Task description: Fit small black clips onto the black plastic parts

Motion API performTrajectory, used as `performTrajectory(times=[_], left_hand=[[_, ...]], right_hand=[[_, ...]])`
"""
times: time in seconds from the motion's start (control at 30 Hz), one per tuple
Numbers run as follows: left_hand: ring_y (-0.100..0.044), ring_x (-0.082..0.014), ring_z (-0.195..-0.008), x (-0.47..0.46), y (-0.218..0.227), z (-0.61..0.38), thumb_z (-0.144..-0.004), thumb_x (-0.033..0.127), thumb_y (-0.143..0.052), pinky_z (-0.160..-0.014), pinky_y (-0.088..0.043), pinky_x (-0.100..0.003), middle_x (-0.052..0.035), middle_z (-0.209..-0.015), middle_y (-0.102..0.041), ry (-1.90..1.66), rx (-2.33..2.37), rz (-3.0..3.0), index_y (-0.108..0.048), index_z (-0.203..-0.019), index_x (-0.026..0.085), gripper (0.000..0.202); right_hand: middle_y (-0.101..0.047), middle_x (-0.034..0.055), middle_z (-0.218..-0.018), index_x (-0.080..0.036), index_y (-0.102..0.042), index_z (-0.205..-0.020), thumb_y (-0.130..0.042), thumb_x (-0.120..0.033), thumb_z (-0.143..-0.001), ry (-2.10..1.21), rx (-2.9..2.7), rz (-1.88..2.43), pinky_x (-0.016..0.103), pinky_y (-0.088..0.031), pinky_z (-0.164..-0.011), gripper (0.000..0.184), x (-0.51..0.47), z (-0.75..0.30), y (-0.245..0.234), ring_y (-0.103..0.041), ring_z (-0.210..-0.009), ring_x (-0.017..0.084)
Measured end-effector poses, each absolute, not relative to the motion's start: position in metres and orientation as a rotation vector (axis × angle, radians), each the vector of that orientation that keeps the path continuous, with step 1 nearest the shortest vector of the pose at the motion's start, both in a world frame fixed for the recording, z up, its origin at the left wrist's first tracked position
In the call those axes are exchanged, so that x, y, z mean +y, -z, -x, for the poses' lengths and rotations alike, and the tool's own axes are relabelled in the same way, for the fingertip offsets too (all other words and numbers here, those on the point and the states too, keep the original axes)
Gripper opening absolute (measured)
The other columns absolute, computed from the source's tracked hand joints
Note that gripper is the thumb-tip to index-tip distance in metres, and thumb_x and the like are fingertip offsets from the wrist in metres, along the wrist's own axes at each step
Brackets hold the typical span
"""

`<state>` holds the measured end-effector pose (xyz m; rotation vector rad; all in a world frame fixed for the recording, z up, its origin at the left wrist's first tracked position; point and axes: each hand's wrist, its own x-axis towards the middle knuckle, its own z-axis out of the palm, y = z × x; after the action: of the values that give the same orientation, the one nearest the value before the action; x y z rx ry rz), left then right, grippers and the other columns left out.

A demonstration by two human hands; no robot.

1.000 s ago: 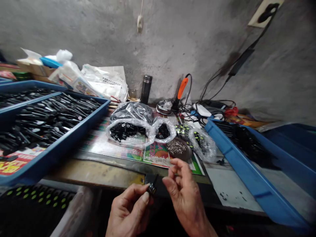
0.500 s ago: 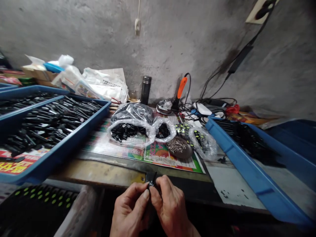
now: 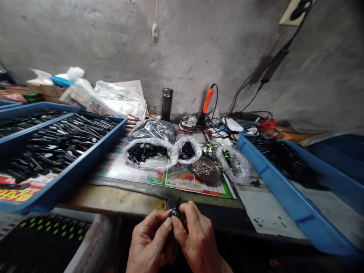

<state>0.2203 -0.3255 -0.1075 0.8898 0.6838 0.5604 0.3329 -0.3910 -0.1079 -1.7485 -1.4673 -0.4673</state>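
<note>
My left hand (image 3: 149, 237) and my right hand (image 3: 197, 237) meet at the bottom middle of the view, close over a small black plastic part (image 3: 174, 210). Its lower end is mostly hidden by my fingers, and a short black piece sticks up from it. Just beyond my hands, at the bench's front edge, lies a dark metal dish (image 3: 205, 168) of tiny screws. Beside the dish sit transparent bags of black parts (image 3: 148, 153) and a bag of green-marked black parts (image 3: 231, 161).
A blue tray of long black parts (image 3: 82, 167) stands at left, and another blue tray (image 3: 281, 193) at right. Printed paper (image 3: 182, 178) covers the bench. Behind stand a soldering iron (image 3: 208, 100), a steel flask (image 3: 167, 104) and tangled cables (image 3: 218, 127), against a concrete wall.
My right hand has moved from beside the dish down and left onto the black part, its fingers closing. The view has tilted slightly.
</note>
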Motion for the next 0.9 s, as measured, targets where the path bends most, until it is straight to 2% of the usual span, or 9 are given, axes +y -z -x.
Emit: performTrajectory(times=[0.2, 0.33, 0.53, 0.73, 0.9], left_hand=[[-0.034, -0.0018, -0.036, -0.333, 0.103, -0.223, -0.066, 0.049, -0.085, -0.037, -0.025, -0.012, 0.0076, -0.044, -0.045, -0.619, 0.720, -0.868, -0.070, -0.083, 0.014, 0.042], [-0.037, -0.0030, -0.036, -0.332, 0.105, -0.223, -0.068, 0.050, -0.084, -0.037, -0.026, -0.013, 0.0073, -0.044, -0.046, -0.616, 0.707, -0.908, -0.067, -0.081, 0.015, 0.042], [-0.035, -0.0033, -0.035, -0.328, 0.111, -0.222, -0.068, 0.053, -0.082, -0.036, -0.026, -0.014, 0.0083, -0.043, -0.046, -0.592, 0.663, -0.923, -0.067, -0.086, 0.017, 0.043], [-0.036, -0.0031, -0.036, -0.333, 0.111, -0.222, -0.067, 0.053, -0.083, -0.037, -0.027, -0.013, 0.0078, -0.045, -0.046, -0.549, 0.696, -0.908, -0.069, -0.087, 0.016, 0.044], [-0.036, -0.0029, -0.037, -0.336, 0.108, -0.223, -0.066, 0.053, -0.084, -0.037, -0.028, -0.013, 0.0074, -0.046, -0.047, -0.558, 0.696, -0.911, -0.068, -0.085, 0.015, 0.045]], right_hand=[[-0.055, -0.0006, -0.062, -0.020, -0.047, -0.081, -0.030, -0.037, -0.108, 0.514, -1.441, 1.748, 0.025, -0.043, -0.047, 0.036, -0.386, -0.333, 0.116, -0.059, -0.050, 0.015], [-0.054, -0.0018, -0.060, -0.021, -0.047, -0.077, -0.031, -0.039, -0.109, 0.401, -1.413, 1.721, 0.024, -0.041, -0.046, 0.040, -0.388, -0.333, 0.116, -0.058, -0.048, 0.014], [-0.063, 0.0022, -0.071, -0.017, -0.056, -0.092, -0.035, -0.048, -0.107, 0.235, -1.419, 1.688, 0.022, -0.048, -0.050, 0.040, -0.395, -0.337, 0.111, -0.065, -0.059, 0.016], [-0.059, 0.0009, -0.064, -0.019, -0.051, -0.085, -0.032, -0.040, -0.108, 0.333, -1.428, 1.719, 0.022, -0.047, -0.048, 0.037, -0.397, -0.336, 0.112, -0.062, -0.053, 0.015], [-0.060, 0.0003, -0.063, -0.018, -0.052, -0.086, -0.031, -0.042, -0.108, 0.373, -1.388, 1.735, 0.023, -0.047, -0.047, 0.039, -0.398, -0.333, 0.115, -0.063, -0.052, 0.015]])
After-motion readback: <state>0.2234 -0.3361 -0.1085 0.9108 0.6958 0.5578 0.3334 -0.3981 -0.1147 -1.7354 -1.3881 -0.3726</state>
